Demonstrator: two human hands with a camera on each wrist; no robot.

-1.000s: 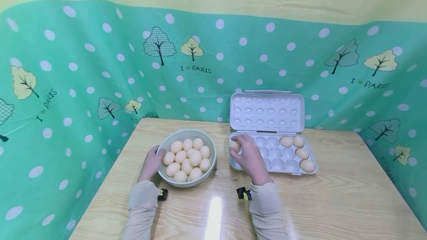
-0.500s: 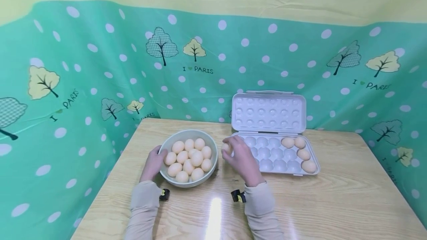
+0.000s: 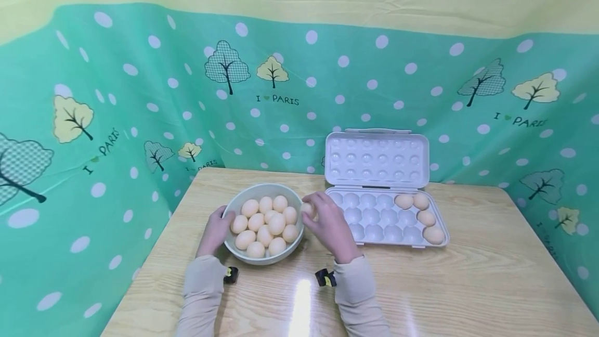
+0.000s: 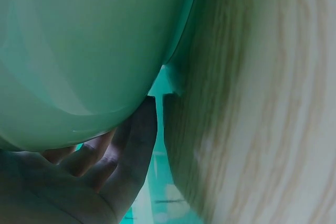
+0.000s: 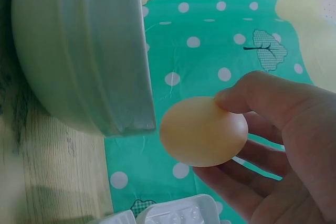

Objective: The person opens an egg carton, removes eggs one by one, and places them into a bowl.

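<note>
A pale green bowl (image 3: pixel 264 260) heaped with several light brown eggs (image 3: pixel 277 223) stands left of centre in the head view. My left hand (image 3: pixel 216 232) grips its left side, thumb over the rim and fingers along the outer wall, which fills much of the left wrist view. At the bowl's right rim, my right hand (image 3: pixel 331 227) pinches a single egg (image 5: pixel 203 131) between thumb and fingers. The right wrist view has that egg just outside the bowl wall. To the right, an egg carton lies open, its holder (image 3: pixel 370 216) carrying several eggs in its right-hand cups.
The carton's lid (image 3: pixel 377 159) stands upright at the back, close to the green dotted curtain (image 3: pixel 299 72). Bowl and carton rest on a wooden table (image 3: pixel 491 264) that the curtain borders at the back and sides.
My right hand has carried the egg leftward from the carton's left end to the bowl's right rim. My left hand keeps its grip on the bowl.
</note>
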